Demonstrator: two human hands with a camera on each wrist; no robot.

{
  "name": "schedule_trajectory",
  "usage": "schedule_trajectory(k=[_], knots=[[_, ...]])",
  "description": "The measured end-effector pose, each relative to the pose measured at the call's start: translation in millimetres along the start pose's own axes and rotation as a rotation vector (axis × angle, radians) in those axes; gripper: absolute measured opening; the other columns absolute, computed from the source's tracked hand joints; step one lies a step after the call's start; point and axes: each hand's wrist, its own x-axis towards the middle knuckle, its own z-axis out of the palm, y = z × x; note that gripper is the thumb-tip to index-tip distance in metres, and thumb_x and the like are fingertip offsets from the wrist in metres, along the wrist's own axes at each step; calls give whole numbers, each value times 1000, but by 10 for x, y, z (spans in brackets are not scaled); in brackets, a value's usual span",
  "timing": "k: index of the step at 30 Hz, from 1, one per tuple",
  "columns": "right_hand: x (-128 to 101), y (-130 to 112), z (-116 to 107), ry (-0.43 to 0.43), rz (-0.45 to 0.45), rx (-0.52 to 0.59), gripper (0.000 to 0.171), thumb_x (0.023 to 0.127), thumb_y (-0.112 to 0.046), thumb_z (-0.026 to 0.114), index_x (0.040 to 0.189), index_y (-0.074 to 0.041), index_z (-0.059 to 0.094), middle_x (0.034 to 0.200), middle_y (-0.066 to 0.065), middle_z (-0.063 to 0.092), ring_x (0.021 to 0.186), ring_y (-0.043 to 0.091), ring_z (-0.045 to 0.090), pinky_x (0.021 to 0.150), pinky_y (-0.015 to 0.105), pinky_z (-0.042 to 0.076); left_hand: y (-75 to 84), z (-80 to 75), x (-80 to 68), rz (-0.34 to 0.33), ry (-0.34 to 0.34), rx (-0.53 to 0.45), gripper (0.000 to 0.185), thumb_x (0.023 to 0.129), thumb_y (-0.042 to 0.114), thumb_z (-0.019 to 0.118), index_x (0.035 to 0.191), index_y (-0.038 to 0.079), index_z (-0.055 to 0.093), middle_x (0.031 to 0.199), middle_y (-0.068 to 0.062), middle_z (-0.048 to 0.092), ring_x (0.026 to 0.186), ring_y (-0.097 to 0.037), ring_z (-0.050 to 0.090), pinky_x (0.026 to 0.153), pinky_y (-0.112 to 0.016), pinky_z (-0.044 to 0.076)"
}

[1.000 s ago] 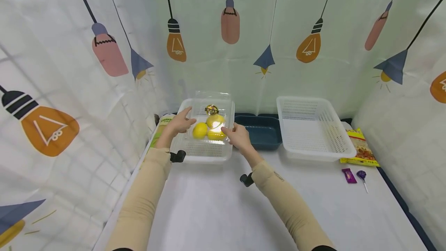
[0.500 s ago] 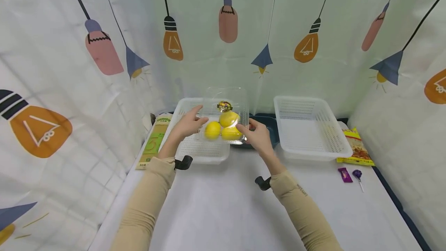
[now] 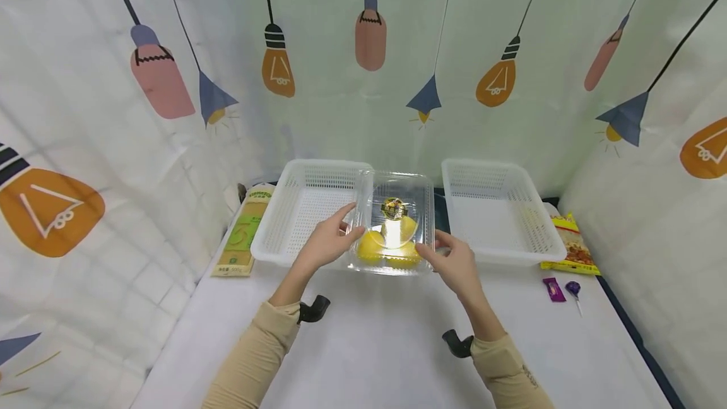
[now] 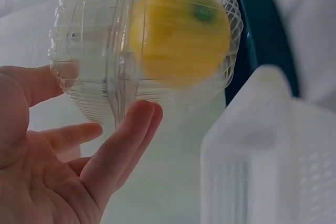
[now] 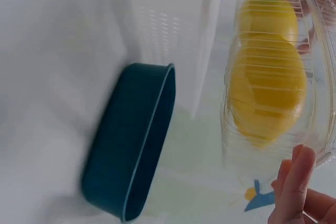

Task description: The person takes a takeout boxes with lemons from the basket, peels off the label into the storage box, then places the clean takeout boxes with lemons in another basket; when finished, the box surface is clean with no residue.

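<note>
A clear plastic clamshell box with three yellow lemons inside is held raised above the table, its lid closed and a black-and-gold sticker on top. My left hand grips its left edge, thumb on the lid side and fingers by the rim. On the opposite side my right hand holds the box, thumb on top and fingers around the edge. Glare and ridged plastic partly blur the lemons. A dark teal bin lies behind and below the box, mostly hidden in the head view.
White perforated baskets stand on both sides, one at left and one at right. A green-and-tan packet leans at far left. On the right are a yellow snack bag, a purple wrapped candy and a lollipop.
Both hands have carried the lemon box from over the left basket to the right and nearer to me. It now hangs in front of the teal bin, between the two baskets.
</note>
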Motion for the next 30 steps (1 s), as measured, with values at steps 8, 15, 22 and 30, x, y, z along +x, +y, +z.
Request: schedule_trajectory(k=[8, 15, 22, 30], knots=[[-343, 260, -148, -38, 90, -21, 62, 87, -39, 74, 139, -11, 57, 112, 16, 64, 72, 18, 66, 61, 24, 51, -23, 432, -231, 3, 41, -78, 67, 93, 41, 67, 150, 17, 44, 115, -21, 71, 101, -32, 71, 78, -45, 58], [-536, 498, -165, -79, 148, -54, 66, 86, -41, 74, 141, -9, 55, 112, 14, 65, 76, 17, 69, 62, 26, 52, -139, 768, -393, 4, 38, -113, 70, 90, 46, 68, 149, 15, 46, 106, -19, 72, 92, -25, 69, 68, -35, 53], [-653, 702, -82, -105, 207, -56, 68, 84, -40, 76, 140, -7, 56, 107, 12, 66, 74, 17, 69, 61, 28, 52, -301, 1047, -537, 21, 0, -134, 74, 91, 42, 67, 150, 6, 42, 107, -18, 70, 92, -22, 65, 69, -32, 52], [-709, 807, -49, -132, 233, -49, 67, 85, -38, 75, 140, -4, 55, 106, 11, 67, 74, 17, 69, 61, 28, 53, -406, 1182, -566, 13, -27, -141, 74, 90, 41, 68, 149, 4, 43, 102, -17, 68, 90, -22, 64, 69, -33, 52]])
